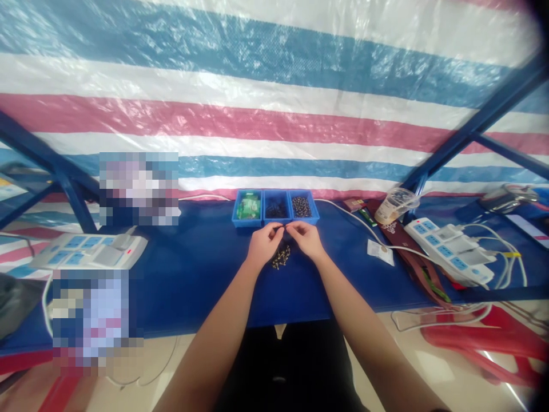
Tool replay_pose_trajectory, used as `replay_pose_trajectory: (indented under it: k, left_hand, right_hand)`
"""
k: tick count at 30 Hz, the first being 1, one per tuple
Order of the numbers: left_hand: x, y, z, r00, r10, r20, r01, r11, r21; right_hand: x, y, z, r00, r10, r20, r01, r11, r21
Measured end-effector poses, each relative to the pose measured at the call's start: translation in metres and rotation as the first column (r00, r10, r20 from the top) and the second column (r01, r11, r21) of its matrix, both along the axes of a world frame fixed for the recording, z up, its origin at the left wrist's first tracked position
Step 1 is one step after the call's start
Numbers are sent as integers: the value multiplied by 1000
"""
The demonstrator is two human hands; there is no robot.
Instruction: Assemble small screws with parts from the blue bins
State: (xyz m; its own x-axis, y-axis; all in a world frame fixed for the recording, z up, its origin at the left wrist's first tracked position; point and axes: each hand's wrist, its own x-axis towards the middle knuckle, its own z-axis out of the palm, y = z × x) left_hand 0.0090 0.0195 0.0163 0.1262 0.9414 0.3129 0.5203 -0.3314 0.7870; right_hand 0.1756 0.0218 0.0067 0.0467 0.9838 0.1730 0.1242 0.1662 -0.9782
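My left hand (265, 243) and my right hand (306, 237) meet just in front of three blue bins, fingertips pinched close together. Something small and dark seems to be between them, too small to make out. Below the fingers a loose pile of small brass-coloured, screw-like pieces (281, 258) lies on the blue tabletop (193, 286). The left bin (247, 224) holds green-and-white packets (249, 206). Small dark parts (277, 208) fill the middle bin (277, 221). In the right bin (316, 216) are many small shiny metal pieces (301, 206).
Power strips stand at the left (90, 252) and right (450, 250). A tilted clear plastic cup (395, 206) rests on a brown strap-like item (397, 240), near a small white packet (380, 252). White cables cross the table's right side. Striped sheeting (274, 126) hangs behind.
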Motion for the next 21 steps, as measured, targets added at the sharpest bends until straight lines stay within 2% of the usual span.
replay_pose_trajectory:
  k: [9, 13, 16, 19, 21]
  left_hand:
    - [-1, 0, -1, 1000, 11, 6, -11, 999, 30]
    - [-1, 0, -2, 1000, 5, 10, -5, 1000, 28]
    - [-1, 1, -2, 1000, 17, 21, -18, 999, 33]
    - [-2, 1, -2, 998, 54, 19, -55, 997, 54]
    - [-3, 2, -2, 996, 86, 16, -87, 994, 71]
  right_hand:
    - [1, 0, -1, 1000, -5, 13, 5, 999, -33]
    - [1, -1, -1, 1000, 3, 26, -3, 1000, -4]
    - [-3, 2, 0, 990, -124, 72, 116, 988, 103]
    - [-10, 8, 3, 919, -339, 202, 285, 924, 255]
    - [-15, 11, 4, 864, -376, 334, 280, 911, 302]
